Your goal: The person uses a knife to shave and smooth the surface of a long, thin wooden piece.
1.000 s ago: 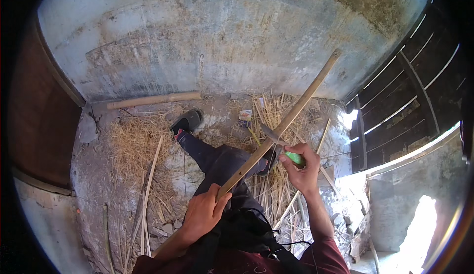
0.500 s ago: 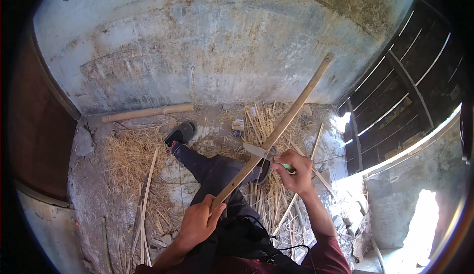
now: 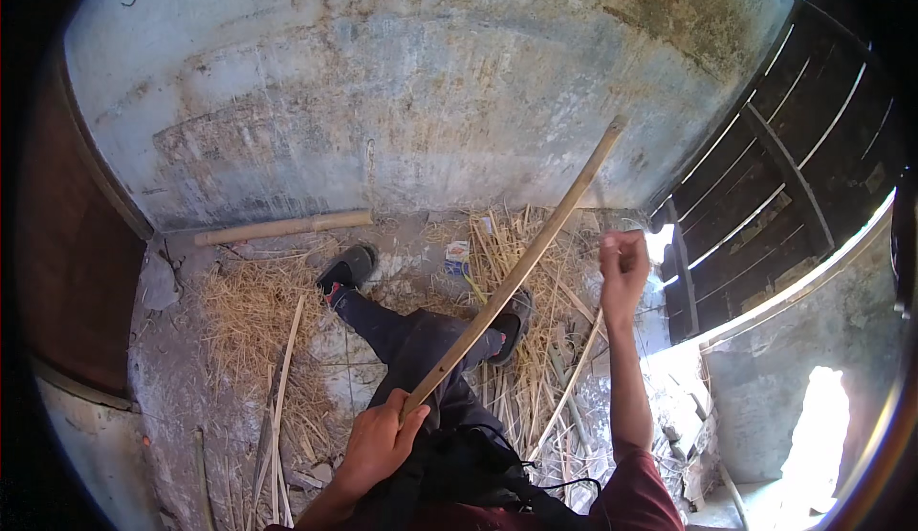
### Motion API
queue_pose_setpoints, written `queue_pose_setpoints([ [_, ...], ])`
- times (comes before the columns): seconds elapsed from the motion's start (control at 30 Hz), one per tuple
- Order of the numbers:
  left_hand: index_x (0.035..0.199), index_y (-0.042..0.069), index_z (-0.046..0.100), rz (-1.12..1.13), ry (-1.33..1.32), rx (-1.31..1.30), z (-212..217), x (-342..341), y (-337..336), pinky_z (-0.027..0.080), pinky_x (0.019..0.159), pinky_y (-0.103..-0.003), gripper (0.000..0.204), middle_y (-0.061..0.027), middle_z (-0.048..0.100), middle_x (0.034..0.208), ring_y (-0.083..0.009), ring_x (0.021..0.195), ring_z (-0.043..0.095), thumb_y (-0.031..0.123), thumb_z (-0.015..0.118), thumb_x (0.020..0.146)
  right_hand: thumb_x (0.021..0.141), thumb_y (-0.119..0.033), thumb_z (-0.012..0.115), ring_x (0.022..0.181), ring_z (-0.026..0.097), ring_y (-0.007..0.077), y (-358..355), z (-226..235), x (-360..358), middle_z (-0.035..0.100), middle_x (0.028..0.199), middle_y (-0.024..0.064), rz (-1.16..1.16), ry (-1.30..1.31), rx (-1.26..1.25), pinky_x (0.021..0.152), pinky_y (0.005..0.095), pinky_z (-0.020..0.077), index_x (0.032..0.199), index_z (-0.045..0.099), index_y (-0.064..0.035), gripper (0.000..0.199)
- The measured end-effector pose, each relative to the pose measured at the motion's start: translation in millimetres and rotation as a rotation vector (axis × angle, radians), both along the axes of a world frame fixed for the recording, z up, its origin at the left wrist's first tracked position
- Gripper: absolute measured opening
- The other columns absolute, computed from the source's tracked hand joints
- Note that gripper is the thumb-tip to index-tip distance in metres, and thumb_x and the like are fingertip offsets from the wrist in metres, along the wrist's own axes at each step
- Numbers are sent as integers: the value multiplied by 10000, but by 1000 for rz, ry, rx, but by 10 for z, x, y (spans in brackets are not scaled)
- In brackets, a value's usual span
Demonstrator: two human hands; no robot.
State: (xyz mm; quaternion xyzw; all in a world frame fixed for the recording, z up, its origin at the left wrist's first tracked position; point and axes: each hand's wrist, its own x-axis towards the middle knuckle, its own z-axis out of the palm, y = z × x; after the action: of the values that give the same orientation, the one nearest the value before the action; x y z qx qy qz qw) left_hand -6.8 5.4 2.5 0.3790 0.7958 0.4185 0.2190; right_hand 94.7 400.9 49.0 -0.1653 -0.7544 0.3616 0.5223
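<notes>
My left hand is closed round the near end of a long split bamboo slat. The slat slants up and away to the right, over my right leg, with its far end in front of the wall. My right hand is raised to the right of the slat, apart from it, with the fingers curled in. Whatever those fingers hold is hidden; the knife's blade and green handle do not show now.
Straw-like shavings lie on the floor left of my legs. More thin strips are heaped by my right shoe. A bamboo pole lies along the stained wall. Dark slatted boards stand at right.
My right hand has moved up and away from the slat, and the green-handled knife that it held against the slat is out of sight. The slat's far end has shifted slightly left and down.
</notes>
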Motion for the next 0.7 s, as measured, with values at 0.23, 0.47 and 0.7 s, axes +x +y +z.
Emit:
queue_pose_setpoints([
  [0.23,992,2,600,-106,-242,262,-356,-147,5,388,525,-390,455,-47,438,614,-201,493,458,377,412,1168,1030,-123,667,645,444,47,-433,-146,75,509,728,-56,187,-133,-344,603,218,321,1359,485,-66,380],
  [0.47,1058,6,633,-279,-813,167,-255,-293,102,348,480,-264,541,29,452,655,-62,487,415,437,330,1181,947,9,739,692,518,51,-997,-174,40,522,743,-48,459,-258,-456,652,221,401,1395,447,-35,537],
  [0.7,1290,-26,609,-436,-946,175,-163,-257,189,388,438,-218,607,17,529,714,-48,515,497,478,289,1176,1002,-82,733,809,683,100,-1106,-64,-54,710,919,47,485,-297,-546,725,238,522,1338,558,21,393],
])
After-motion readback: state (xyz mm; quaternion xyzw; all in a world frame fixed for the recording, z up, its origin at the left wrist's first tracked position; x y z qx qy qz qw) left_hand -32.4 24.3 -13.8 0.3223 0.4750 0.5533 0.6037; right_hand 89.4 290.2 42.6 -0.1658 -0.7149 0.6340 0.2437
